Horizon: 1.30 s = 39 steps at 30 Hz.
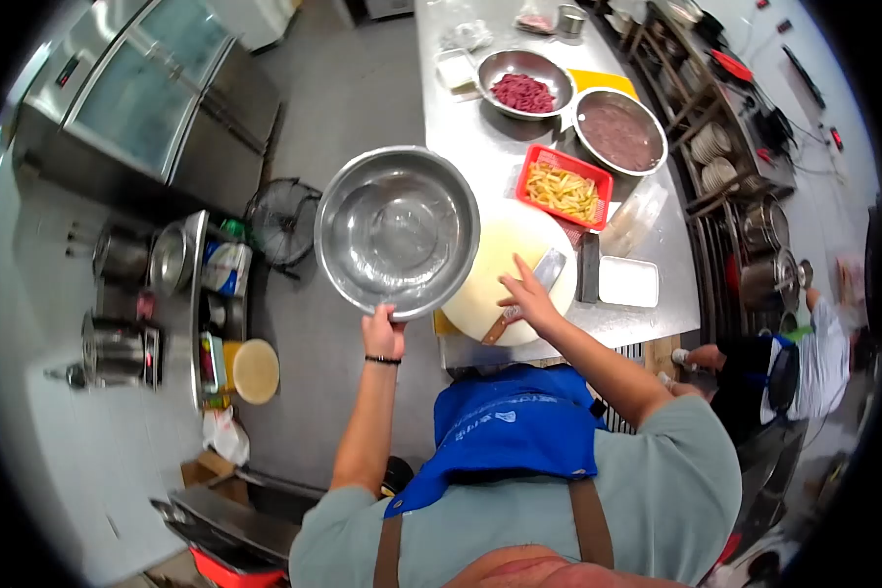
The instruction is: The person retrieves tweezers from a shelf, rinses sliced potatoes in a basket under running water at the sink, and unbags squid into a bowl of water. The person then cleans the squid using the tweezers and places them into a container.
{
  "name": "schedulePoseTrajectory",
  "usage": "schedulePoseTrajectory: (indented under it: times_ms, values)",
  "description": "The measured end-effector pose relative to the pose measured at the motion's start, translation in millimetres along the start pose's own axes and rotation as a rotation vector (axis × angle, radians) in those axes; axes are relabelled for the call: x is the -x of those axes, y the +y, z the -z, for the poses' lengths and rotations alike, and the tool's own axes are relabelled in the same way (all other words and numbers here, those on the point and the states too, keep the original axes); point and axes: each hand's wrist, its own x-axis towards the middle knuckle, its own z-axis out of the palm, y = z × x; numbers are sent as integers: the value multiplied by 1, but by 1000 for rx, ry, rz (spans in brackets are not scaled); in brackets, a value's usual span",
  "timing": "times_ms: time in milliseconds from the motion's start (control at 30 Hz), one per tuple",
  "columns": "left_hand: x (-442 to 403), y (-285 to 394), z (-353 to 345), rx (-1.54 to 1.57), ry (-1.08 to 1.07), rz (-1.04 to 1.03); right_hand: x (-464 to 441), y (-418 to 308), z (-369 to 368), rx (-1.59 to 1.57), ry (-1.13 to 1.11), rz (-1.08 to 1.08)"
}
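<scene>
Steel is what the left hand has hold of — its fingers are closed on the near rim of a wide bowl, which reaches straight out ahead of that hand, mostly beyond the left edge of the table, over the floor. Being round, the wide bowl has no long axis; its mouth faces up, and its right rim overlaps the cutting board in view, though whether they touch cannot be told. The right hand grips nothing that shows: its fingers are spread above the knife, about where handle meets blade — contact is hidden. That knife lies aslant on the cutting board, handle towards the table's near edge, blade pointing away and to the right, so the right hand is the nearer of the two. Inside, the wide bowl looks smooth, grey and shiny, with pale streaks of glare or wet; the knife's blade is bright, its handle brown wood. Round and cream-coloured, the cutting board sits at the table's near left corner. Just past it stands a red basket of yellow strips; towards the near right corner lies a white tray. Farther off, a bowl of brownish-red liquid stands by the table's right edge, and left of that, another of red meat.
</scene>
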Motion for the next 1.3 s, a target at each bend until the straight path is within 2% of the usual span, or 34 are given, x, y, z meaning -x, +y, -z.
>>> schedulePoseTrajectory:
  times_ms: [67,100,200,233,333,433,600,833,900,933,1033,1067,1100,1167,1233,1300]
  values:
    - [-40,-7,-21,-63,39,16,26,32,35,-54,164,4]
    - [-86,117,16,-269,50,-41,2,46,-67,-241,138,-44]
    - [-188,73,-31,-210,-39,76,34,64,-9,-277,447,-67]
    - [-203,59,-38,-234,-2,62,57,73,-1,-309,544,-111]
    - [-261,49,-63,-284,-51,136,90,95,4,-393,740,-199]
    - [-301,25,-77,-256,-50,183,122,113,-5,-405,835,-187]
    - [-314,-6,-81,-394,-56,187,144,140,-37,-544,858,-289]
    - [-333,-1,-79,-546,-219,410,161,165,-50,-616,829,-284]
    - [-320,0,-88,-565,-13,382,174,184,-39,-647,870,-253]
    - [-321,4,-92,-608,-39,365,177,190,-31,-645,861,-217]
    - [-303,20,-98,-825,224,106,203,204,-12,-678,932,-232]
    - [-279,20,-113,-886,155,-128,207,212,1,-704,933,-168]
    - [-251,16,-120,-916,193,-313,221,218,12,-731,974,-171]
    - [-201,-13,-142,-1128,80,-713,240,228,54,-712,959,-155]
    - [-157,-36,-155,-1177,-137,-943,242,258,80,-733,927,-152]
    - [-48,-86,-187,-1289,-442,-880,254,281,107,-770,979,-118]
